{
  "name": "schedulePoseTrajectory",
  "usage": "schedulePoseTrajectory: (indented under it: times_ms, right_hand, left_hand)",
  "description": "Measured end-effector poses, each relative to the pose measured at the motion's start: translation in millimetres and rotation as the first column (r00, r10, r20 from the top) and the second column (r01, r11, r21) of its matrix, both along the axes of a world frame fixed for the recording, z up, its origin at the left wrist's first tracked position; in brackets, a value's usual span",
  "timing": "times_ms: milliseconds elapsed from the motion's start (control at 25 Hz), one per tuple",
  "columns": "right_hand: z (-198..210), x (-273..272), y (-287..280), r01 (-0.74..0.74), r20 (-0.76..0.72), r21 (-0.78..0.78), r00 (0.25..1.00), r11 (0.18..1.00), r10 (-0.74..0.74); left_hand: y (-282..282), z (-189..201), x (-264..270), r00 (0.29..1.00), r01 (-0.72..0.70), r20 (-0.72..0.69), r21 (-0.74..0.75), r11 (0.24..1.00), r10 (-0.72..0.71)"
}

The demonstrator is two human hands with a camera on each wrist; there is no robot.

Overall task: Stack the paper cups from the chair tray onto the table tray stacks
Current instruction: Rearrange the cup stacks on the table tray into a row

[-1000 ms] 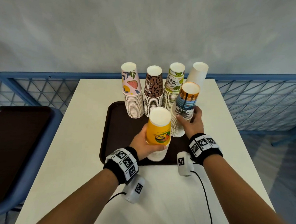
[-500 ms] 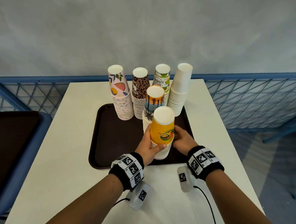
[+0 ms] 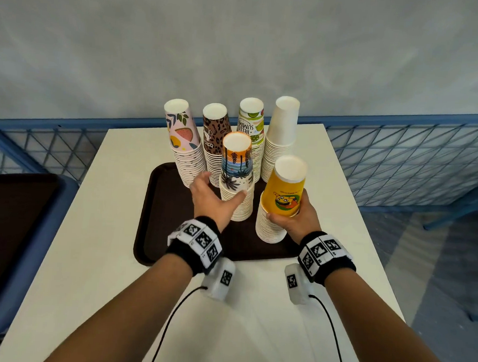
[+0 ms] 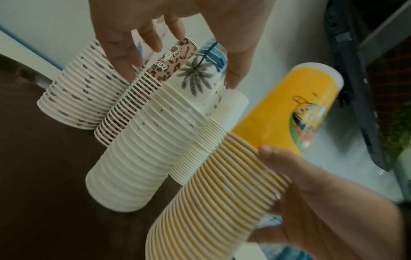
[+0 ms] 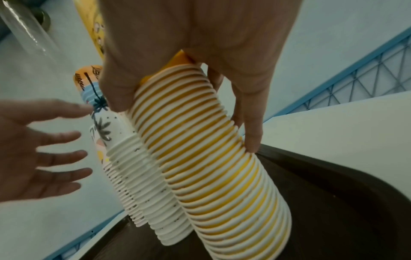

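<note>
Reaching across the dark table tray [image 3: 157,217] at mid-frame, my left hand [image 3: 214,200] spreads its fingers apart beside the palm-print cup stack [image 3: 236,186], while right of it my right hand [image 3: 294,220] clamps round the yellow cup stack [image 3: 279,208] at the tray's right edge.

The chair tray [image 3: 14,223] is cut off by the head view's left edge, the base of the lime-print stack [image 3: 251,120] is hidden behind the palm-print stack [image 3: 236,180], and the right hand [image 3: 295,220] covers part of the yellow stack [image 3: 283,200].
</note>
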State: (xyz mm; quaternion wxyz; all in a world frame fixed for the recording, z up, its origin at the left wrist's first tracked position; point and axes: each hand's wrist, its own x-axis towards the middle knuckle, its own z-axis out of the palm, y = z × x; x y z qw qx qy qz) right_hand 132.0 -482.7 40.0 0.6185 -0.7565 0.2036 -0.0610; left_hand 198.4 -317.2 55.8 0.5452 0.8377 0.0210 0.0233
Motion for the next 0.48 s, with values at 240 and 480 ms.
schedulePoseTrajectory:
  times_ms: [240,480]
  right_hand:
    - [-2.4,0.3,0.1,-0.018,0.005,-0.017,1.0,1.0,0.018]
    - [-1.1,5.0,5.8,-0.009,0.003,-0.032,1.0,0.999,0.009]
  left_hand:
    - [-22.0,-3.2,41.9,0.979,0.184,-0.088,-0.008,0.983,-0.184]
    - [7.3,-0.7,19.0,0.989,0.114,-0.086,-0.096,0.989,-0.123]
